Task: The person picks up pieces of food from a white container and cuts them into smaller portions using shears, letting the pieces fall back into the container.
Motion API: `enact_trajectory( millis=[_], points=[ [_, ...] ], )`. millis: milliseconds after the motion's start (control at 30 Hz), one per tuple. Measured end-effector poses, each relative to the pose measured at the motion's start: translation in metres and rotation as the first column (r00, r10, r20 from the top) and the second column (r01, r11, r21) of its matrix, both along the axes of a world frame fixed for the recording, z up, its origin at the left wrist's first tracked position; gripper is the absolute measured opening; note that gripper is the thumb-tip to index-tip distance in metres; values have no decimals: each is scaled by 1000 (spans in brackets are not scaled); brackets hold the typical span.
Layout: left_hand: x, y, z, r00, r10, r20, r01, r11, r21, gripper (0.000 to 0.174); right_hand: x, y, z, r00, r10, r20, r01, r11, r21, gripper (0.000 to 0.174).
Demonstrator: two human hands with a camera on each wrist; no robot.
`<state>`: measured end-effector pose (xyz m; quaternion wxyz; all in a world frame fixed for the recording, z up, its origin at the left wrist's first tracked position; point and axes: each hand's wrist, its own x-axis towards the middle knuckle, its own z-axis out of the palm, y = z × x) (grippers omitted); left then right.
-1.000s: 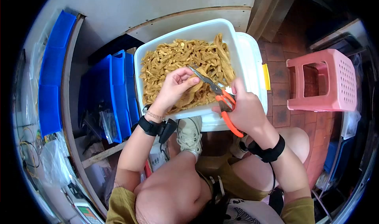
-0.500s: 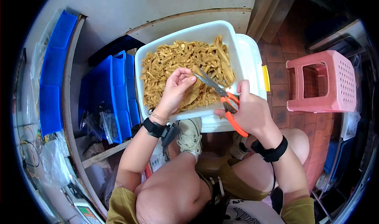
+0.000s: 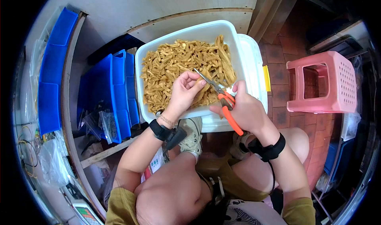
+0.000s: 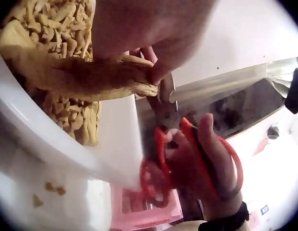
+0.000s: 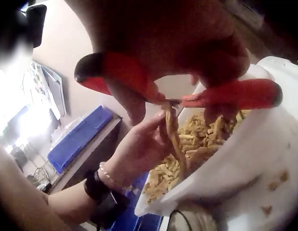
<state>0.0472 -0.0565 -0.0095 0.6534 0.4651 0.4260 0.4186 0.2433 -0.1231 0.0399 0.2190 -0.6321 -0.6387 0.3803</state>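
Note:
My left hand (image 3: pixel 184 92) pinches a long, wrinkled yellow-brown strip of dried vegetable (image 4: pixel 86 77) by its end, over a white tub (image 3: pixel 139 72). My right hand (image 3: pixel 251 111) grips scissors (image 3: pixel 232 121) with orange handles, spread wide in the right wrist view. The blades reach to the left fingertips, and the strip's end is right at them. Below the hands, a heap of short cut pieces (image 3: pixel 162 68) fills much of the tub. A bundle of longer strips (image 3: pixel 225 62) lies along its right side.
Under the tub is a white lid (image 3: pixel 254 62) with a yellow latch (image 3: pixel 266 78); a few crumbs lie on it in the wrist views. Blue bins (image 3: pixel 115 94) stand at the left, a pink stool (image 3: pixel 337 82) at the right. A shoe (image 3: pixel 190 135) is close below the tub.
My left hand has shifted slightly right and down with the strip. The scissors moved right, then back left, and their blades have changed angle beside the left fingertips.

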Motion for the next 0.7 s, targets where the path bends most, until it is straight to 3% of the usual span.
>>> enact_trajectory(
  millis=[167, 233, 433, 567, 633, 700],
  points=[
    [1, -6, 4, 998, 50, -24, -49, 998, 42, 15, -8, 1, 3, 1000, 2, -17, -3, 999, -40, 72],
    [-5, -7, 3, 998, 30, -53, -34, 997, -69, 13, -8, 1, 2, 999, -3, -41, 0, 998, -65, 72],
    [-12, -2, -12, 998, 49, -29, -51, 996, -71, 12, -6, -2, -1, 997, 3, -77, -6, 999, -33, 68],
    [-8, -4, -10, 999, 29, -37, -34, 989, -144, 12, -4, -2, 11, 1000, 6, -29, -11, 985, -170, 68],
    [-8, -7, -9, 992, -122, 20, 123, 980, -159, 13, -1, 0, 16, 1000, 14, 10, -11, 972, -234, 67],
    [-10, -8, -10, 989, -149, -8, 146, 979, -140, 14, 4, 0, 15, 999, 42, 5, -39, 959, -281, 69]
  ],
)
